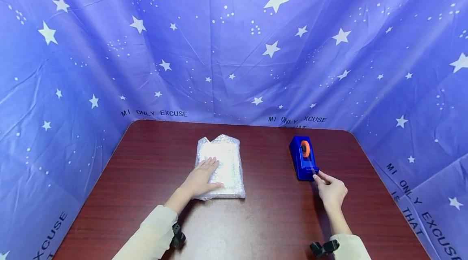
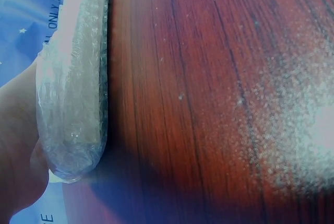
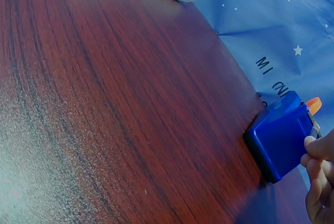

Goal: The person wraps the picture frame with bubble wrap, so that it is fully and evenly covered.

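A flat, box-like package [image 1: 228, 158] in clear bubble wrap lies on the table, left of its middle. My left hand [image 1: 202, 178] rests on top of it with fingers spread. The left wrist view shows the bubble wrap's [image 2: 78, 78] near end, with that hand beside it. Over to the right stands a blue tape dispenser [image 1: 301, 162] holding a roll on an orange core [image 1: 305, 149]. Thumb and forefinger of my right hand [image 1: 332, 191] pinch the tape at the dispenser's front cutting edge; the pinched end is hidden between the fingertips. The dispenser's blue front [image 3: 284, 140] shows in the right wrist view.
The dark red-brown wooden table [image 1: 270, 219] carries the package and dispenser. Around its back and sides hangs a blue curtain [image 1: 234, 48] with white stars and lettering. Small black devices sit on both wrists, at the sleeve [image 1: 151, 231] cuffs.
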A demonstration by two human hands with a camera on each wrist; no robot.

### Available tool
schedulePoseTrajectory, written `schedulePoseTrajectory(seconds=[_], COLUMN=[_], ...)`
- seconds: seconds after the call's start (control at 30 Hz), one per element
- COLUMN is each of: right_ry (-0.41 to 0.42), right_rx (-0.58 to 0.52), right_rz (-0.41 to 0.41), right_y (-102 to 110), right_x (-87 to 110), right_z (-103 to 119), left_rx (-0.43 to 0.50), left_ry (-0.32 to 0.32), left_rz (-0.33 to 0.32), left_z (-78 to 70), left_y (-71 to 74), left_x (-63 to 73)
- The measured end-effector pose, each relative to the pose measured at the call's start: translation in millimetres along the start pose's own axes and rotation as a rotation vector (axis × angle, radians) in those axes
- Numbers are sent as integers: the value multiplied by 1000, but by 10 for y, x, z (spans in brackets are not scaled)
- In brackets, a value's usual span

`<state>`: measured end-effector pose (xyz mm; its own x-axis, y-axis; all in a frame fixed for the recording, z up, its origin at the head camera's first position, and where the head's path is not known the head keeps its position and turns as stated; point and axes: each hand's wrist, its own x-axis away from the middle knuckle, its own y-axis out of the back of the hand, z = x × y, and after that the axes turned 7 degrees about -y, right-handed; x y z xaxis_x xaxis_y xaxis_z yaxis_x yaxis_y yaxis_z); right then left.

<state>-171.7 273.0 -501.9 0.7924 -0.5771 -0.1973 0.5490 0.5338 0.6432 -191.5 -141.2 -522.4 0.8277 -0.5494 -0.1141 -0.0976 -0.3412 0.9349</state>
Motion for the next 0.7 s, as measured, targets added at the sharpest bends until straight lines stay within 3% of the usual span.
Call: schedulePoseTrajectory(seconds=[0.7], right_ry=[38], right_rx=[69], right_rz=[-30], right_y=[13], right_x=[-7], right_z=[8], left_rx=[-4], left_ry=[-4], left_rz=[-4], left_z=[13], left_y=[-10], left_x=[1])
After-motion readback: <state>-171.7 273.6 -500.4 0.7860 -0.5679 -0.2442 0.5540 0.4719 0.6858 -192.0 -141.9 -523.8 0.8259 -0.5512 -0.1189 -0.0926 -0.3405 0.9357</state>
